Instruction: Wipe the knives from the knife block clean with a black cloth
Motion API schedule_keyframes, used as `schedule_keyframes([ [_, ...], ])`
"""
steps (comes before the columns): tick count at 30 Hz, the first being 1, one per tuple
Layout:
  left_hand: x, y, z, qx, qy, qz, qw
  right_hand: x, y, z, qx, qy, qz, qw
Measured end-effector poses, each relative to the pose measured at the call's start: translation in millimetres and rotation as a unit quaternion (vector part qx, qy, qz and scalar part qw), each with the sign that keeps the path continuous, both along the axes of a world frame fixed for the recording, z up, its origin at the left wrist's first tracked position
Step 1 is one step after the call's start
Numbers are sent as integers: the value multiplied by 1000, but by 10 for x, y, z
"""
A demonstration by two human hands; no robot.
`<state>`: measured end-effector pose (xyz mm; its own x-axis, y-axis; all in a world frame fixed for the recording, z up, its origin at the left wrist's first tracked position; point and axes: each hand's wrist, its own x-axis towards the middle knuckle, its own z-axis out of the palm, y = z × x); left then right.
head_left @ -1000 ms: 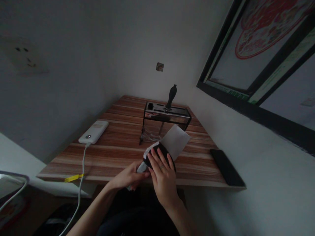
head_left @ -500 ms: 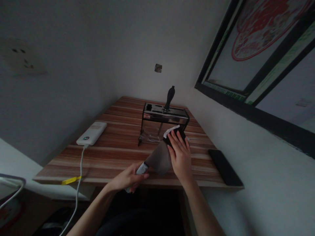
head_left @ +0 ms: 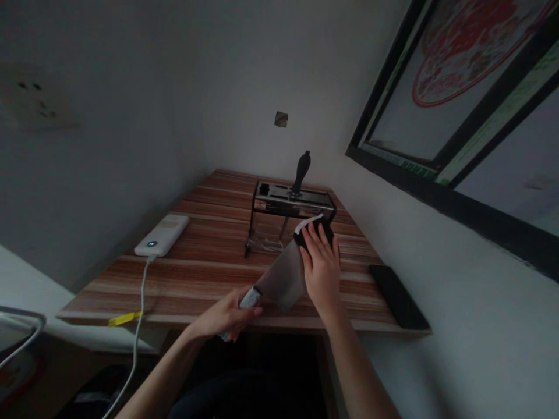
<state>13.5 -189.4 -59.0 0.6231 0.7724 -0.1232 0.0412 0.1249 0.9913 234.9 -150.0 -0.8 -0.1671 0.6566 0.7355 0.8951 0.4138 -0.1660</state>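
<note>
My left hand (head_left: 225,317) is closed around the handle of a broad cleaver (head_left: 282,279), held over the near edge of the wooden table (head_left: 205,262) with the blade angled up and away. My right hand (head_left: 322,269) presses a dark cloth with a white edge (head_left: 312,228) against the far end of the blade, fingers wrapped over it.
A metal knife rack (head_left: 292,210) with one black-handled knife (head_left: 300,170) stands behind the cleaver. A white power bank (head_left: 161,234) with a cable lies at the left. A black phone (head_left: 396,295) rests at the table's right edge by the wall.
My right hand slid the cloth from the blade's handle end up to its far end, uncovering the blade. My left hand kept its grip on the handle.
</note>
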Motion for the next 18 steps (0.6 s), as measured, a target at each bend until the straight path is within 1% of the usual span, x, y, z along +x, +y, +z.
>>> schedule_keyframes([
  [4, 11, 10, 3, -4, -18, 6, 1000, -156, -130, -125, -17, -10, 40, 999],
  [9, 22, 14, 23, -6, -24, 11, 1000, -372, -394, -276, -37, -15, 78, 996],
  [14, 13, 13, -65, -10, -24, 46, 999, -591, -676, -381, -49, -21, 134, 990],
  [18, 2, 10, -112, -12, -18, 54, 998, -669, -779, -399, -52, -9, 142, 988],
])
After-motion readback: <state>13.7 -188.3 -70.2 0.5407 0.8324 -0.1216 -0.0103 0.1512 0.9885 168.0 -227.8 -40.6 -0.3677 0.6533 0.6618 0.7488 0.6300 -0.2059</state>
